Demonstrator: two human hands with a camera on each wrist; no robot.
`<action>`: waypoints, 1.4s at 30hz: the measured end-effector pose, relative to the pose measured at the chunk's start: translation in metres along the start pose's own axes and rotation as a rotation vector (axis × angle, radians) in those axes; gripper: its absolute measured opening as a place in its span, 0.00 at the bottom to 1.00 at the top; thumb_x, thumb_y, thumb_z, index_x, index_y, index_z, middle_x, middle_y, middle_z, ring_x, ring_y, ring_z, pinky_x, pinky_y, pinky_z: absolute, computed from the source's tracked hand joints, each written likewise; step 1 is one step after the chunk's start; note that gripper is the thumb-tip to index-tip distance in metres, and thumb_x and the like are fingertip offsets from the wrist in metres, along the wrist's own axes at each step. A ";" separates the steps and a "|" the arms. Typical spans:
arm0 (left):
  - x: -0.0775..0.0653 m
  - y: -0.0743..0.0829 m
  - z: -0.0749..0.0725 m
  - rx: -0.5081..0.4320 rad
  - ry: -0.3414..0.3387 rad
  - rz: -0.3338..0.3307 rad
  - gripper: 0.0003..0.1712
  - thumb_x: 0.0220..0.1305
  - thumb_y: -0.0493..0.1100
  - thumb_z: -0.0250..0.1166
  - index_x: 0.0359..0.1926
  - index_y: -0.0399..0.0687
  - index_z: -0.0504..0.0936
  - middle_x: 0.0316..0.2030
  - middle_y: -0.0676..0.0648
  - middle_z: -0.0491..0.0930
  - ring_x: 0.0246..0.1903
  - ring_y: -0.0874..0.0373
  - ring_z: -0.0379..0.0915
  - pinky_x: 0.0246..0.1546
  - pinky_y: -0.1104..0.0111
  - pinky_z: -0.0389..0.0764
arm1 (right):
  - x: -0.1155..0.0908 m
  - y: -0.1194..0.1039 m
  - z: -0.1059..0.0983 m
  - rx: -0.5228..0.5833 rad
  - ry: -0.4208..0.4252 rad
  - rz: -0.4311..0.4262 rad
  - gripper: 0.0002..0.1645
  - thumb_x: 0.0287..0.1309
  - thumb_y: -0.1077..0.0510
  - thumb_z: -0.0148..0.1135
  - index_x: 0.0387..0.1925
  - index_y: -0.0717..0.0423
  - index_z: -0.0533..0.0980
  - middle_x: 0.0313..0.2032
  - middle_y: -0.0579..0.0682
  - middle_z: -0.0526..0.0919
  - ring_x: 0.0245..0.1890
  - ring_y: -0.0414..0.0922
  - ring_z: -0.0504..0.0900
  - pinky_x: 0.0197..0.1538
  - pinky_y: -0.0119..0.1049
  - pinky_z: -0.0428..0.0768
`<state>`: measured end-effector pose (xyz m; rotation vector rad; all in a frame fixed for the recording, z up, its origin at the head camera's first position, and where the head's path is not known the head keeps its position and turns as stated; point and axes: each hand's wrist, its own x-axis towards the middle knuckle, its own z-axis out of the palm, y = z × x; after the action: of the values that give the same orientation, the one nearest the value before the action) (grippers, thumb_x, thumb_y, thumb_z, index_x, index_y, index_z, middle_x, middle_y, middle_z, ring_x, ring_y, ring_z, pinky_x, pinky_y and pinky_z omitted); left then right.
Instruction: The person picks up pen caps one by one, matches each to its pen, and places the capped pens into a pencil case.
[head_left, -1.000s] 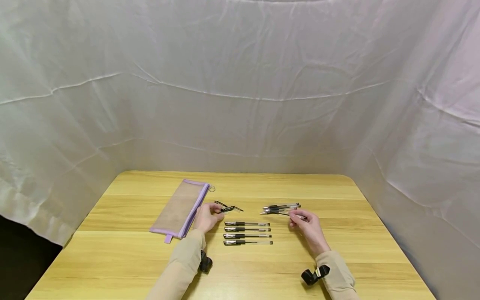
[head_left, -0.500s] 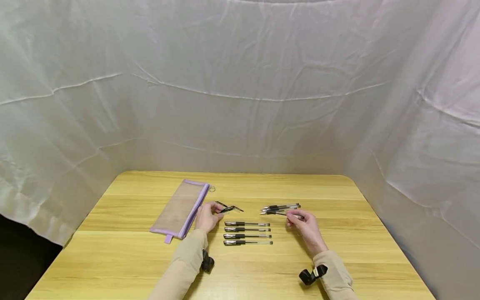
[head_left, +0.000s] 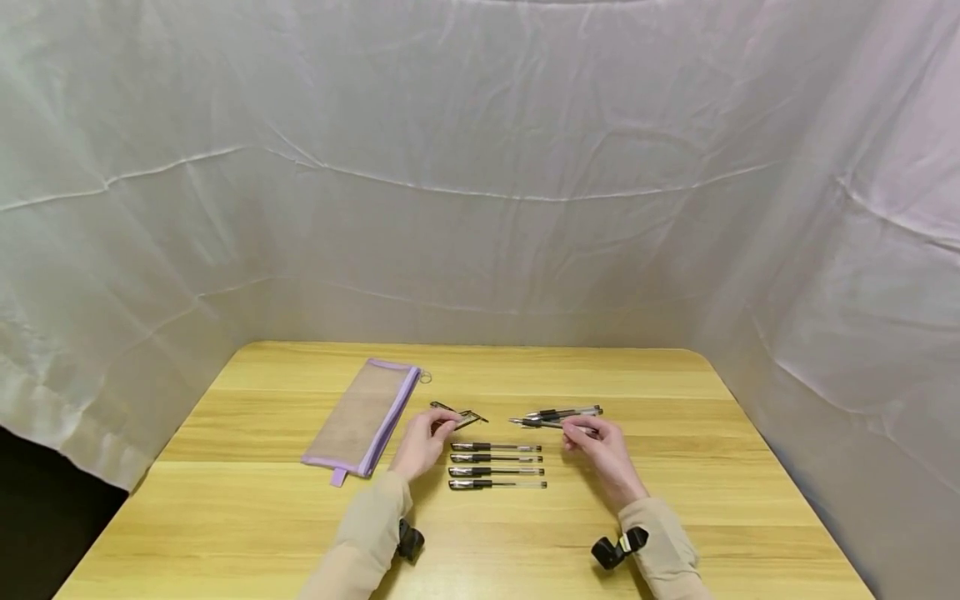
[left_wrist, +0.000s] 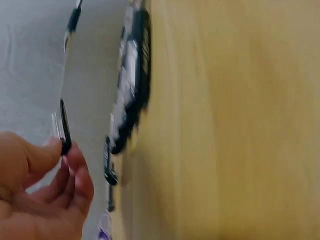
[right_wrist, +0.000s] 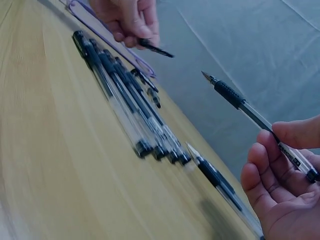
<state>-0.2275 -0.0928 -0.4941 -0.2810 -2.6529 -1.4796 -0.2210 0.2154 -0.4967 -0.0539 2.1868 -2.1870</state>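
Note:
My left hand pinches a black pen cap with a clip between thumb and fingers, raised off the table. My right hand holds an uncapped gel pen near its rear end, its bare tip pointing left toward the cap. Cap and pen tip are apart, with a gap between them in the right wrist view. Loose caps lie on the table by my left hand. Other uncapped pens lie just beyond my right fingers. Several capped pens lie in a row between the hands.
A purple-edged mesh zip pouch lies flat left of my left hand, with a ring at its zip end. The wooden table is enclosed by pale cloth at the back and sides.
My right hand has moved left with the pen, bringing its tip closer to the left hand. My left hand has shifted slightly right with the cap. The capped pens stay put.

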 end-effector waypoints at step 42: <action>-0.009 0.015 0.006 -0.089 -0.124 0.103 0.14 0.75 0.41 0.57 0.53 0.41 0.85 0.49 0.42 0.85 0.43 0.49 0.81 0.42 0.72 0.79 | -0.001 -0.005 0.023 -0.070 -0.158 -0.086 0.21 0.66 0.63 0.62 0.51 0.80 0.74 0.31 0.48 0.85 0.31 0.39 0.83 0.43 0.36 0.85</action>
<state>-0.2154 -0.0812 -0.4857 -0.5250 -2.6236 -1.5984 -0.2191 0.1925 -0.4921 -0.3178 2.2109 -2.0683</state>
